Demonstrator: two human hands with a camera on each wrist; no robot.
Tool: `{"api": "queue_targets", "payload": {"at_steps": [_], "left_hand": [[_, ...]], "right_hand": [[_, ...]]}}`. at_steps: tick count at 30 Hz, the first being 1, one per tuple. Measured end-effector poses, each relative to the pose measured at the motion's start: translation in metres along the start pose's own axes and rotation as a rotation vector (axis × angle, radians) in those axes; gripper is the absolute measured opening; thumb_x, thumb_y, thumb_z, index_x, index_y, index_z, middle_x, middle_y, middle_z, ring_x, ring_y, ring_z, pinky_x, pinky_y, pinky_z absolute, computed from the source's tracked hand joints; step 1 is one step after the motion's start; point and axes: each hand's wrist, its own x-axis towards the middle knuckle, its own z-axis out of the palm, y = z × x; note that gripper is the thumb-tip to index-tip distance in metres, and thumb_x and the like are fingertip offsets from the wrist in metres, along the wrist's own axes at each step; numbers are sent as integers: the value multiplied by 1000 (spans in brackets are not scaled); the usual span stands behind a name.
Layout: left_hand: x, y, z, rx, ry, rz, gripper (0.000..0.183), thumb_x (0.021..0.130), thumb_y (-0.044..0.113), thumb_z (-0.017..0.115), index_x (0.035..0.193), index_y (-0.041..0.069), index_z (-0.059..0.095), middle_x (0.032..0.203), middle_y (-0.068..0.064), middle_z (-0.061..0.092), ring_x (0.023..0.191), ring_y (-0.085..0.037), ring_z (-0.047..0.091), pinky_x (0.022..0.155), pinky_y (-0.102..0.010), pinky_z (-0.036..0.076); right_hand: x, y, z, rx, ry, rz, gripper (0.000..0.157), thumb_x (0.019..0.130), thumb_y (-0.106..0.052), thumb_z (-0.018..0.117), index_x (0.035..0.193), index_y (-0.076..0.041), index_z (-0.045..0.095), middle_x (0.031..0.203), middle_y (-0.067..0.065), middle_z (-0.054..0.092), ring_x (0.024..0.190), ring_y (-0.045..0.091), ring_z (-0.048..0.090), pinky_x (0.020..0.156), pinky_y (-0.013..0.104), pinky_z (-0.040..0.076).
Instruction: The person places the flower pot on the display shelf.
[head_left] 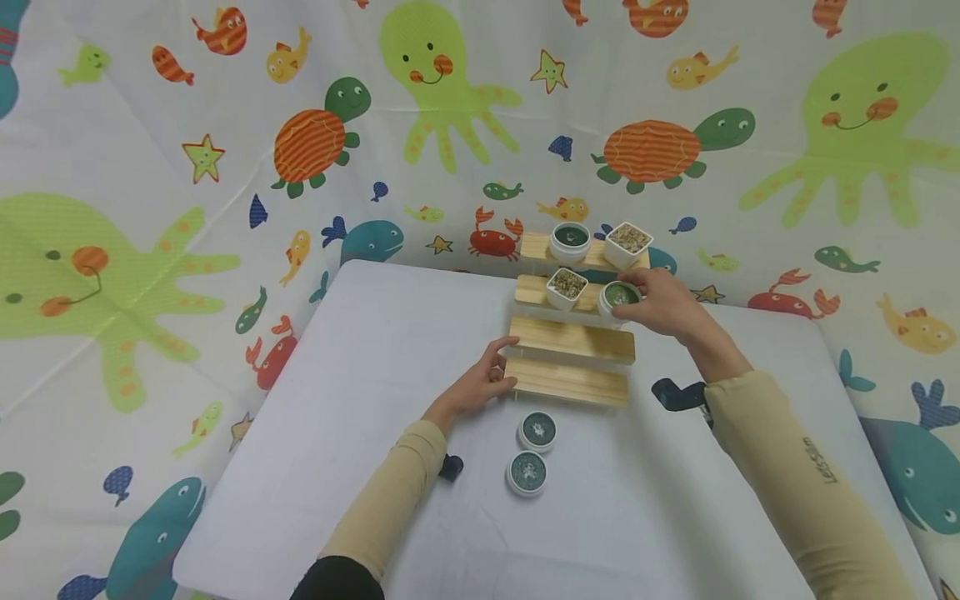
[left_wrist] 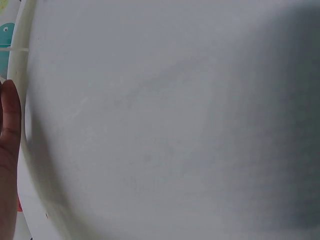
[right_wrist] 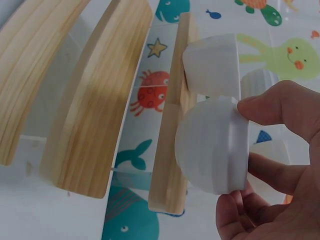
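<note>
My right hand (head_left: 662, 307) pinches the round pot (right_wrist: 212, 150); the shelf (head_left: 529, 291) under it runs leftward (my left hand (head_left: 475, 387), thumb and finger apart, sits farther).

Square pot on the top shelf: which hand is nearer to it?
Right. The right hand holds a round pot one level below the square pot; the left hand is farther, at the left ends of the two lowest shelves.
</note>
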Motion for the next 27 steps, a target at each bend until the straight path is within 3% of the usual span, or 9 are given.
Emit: {"api": "queue_targets", "payload": {"at_steps": [10,27], "left_hand": [[-2,0,-1,-3,-4,3,66,97,5,59,151,12,20,99,-11,47,66,-8,48,64,-24,42],[-4,4,-1,19,-5,-12,67,97,5,59,151,12,20,100,-12,47,68,-10,48,65,-24,42]], "right_hand": [[4,1,2,-15,22,3,61,85,-17,69,135,10,47,129,28,54,110,37,52,88,47,43],[8,3,4,-30,36,36,63,86,-22,68,136,10,46,132,29,51,118,41,49,93,52,42]]}}
